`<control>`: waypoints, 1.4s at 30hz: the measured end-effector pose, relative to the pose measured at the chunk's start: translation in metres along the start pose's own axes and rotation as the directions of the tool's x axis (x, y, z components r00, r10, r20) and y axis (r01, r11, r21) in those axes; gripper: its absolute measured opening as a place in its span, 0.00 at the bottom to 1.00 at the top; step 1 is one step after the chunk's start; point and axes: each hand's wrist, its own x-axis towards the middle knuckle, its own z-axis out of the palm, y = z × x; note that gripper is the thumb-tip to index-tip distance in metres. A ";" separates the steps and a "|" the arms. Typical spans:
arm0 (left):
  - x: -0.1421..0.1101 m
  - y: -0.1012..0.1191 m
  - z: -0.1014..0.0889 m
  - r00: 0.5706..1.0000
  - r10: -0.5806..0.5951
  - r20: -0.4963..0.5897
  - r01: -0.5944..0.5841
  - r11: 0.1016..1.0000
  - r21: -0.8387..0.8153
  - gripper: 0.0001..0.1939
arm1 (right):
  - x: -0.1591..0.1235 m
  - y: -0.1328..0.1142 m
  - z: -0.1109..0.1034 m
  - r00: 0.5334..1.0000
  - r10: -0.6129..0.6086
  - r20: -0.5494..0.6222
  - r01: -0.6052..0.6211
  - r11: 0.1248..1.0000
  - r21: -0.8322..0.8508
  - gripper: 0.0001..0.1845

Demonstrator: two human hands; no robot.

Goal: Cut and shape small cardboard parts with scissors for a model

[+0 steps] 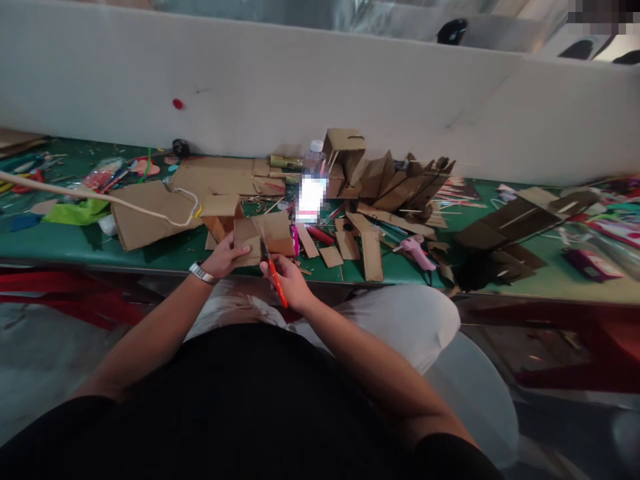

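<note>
Near the left end of the table [170, 258], tools [35, 175] lie in a blurred jumble, cut off by the picture's edge. A pale cord [115, 199] runs in over a crumpled green sheet [77, 211] and a cardboard panel [143, 217]. At the table's front edge, the left hand [224, 259] is closed on a folded cardboard piece [247, 241], thumb on top. Just right of it, the right hand [292, 281] is closed around the orange handles of the scissors [277, 283], whose blades meet the cardboard; the fingers partly hide the handles. Behind, a glowing screen [310, 200] is pixelated, its writing unreadable, and covers the lower part of a clear bottle [314, 159]. Cardboard strips [371, 255] lie right of the hands, then a pink glue gun [417, 252] near the front edge. Farther right, a dark cardboard structure [515, 227] has a shadowed underside that is hard to make out. Beside it, a purple box [593, 264] carries a pale label too small to read.
</note>
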 end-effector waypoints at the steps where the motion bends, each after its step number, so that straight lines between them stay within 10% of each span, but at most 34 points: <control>1: 0.000 0.001 0.001 0.999 0.004 -0.032 -0.005 1.000 -0.021 0.34 | -0.001 0.002 0.000 0.999 0.018 0.031 -0.018 1.000 0.007 0.34; 6: 0.001 0.003 0.007 0.990 0.034 -0.140 -0.051 0.991 -0.120 0.30 | -0.005 0.009 0.002 0.967 0.153 0.205 -0.171 0.983 0.070 0.33; 13: 0.003 0.001 0.012 0.994 0.097 -0.050 -0.104 0.981 -0.162 0.31 | -0.003 0.004 0.005 0.993 0.063 0.100 -0.077 0.986 0.148 0.32; 24: 0.007 0.002 0.003 0.981 0.051 -0.188 -0.068 0.994 -0.082 0.26 | -0.010 -0.027 -0.027 0.978 0.003 0.211 0.102 0.870 -0.483 0.20; 30: 0.005 0.008 0.009 0.993 0.021 -0.112 -0.037 0.990 -0.138 0.30 | -0.014 -0.066 -0.063 0.950 0.086 0.300 0.044 0.915 -0.402 0.20; 42: -0.007 -0.005 0.022 0.976 0.215 -0.015 -0.202 0.936 0.287 0.25 | 0.002 -0.029 -0.032 0.967 -0.242 -0.078 0.238 0.970 -0.050 0.26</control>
